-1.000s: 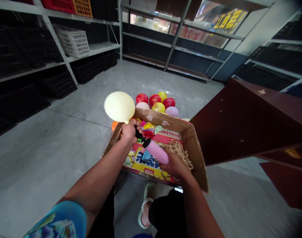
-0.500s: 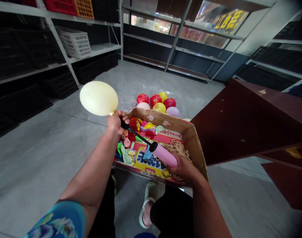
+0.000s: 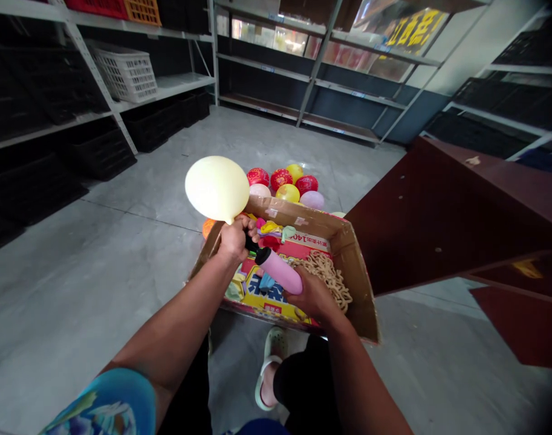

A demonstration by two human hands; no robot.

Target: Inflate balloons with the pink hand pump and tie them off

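My left hand (image 3: 237, 240) is closed around the black end of a balloon pump (image 3: 281, 270) and the neck of a pale yellow balloon (image 3: 217, 188), which stands up full and round above it. The fingers hide where the neck meets the pump. My right hand (image 3: 309, 293) grips the far end of the pump's pink barrel. Little of the black rod shows between barrel and left hand. Beneath both hands is an open cardboard box (image 3: 355, 260), holding limp balloons (image 3: 271, 227) in several colours and a heap of beige cord-like strands (image 3: 323, 273).
Blown-up balloons (image 3: 282, 180) in red, yellow, white and lilac lie on the floor beyond the box. A dark red-brown board structure (image 3: 421, 223) stands close on the right. Metal shelves (image 3: 298, 84) line the back; a white basket (image 3: 126, 74) sits on the left rack.
My left hand and the yellow balloon have moved right, toward my right hand. The pump has shortened, with its black rod now mostly inside the barrel. The right hand has shifted slightly left.
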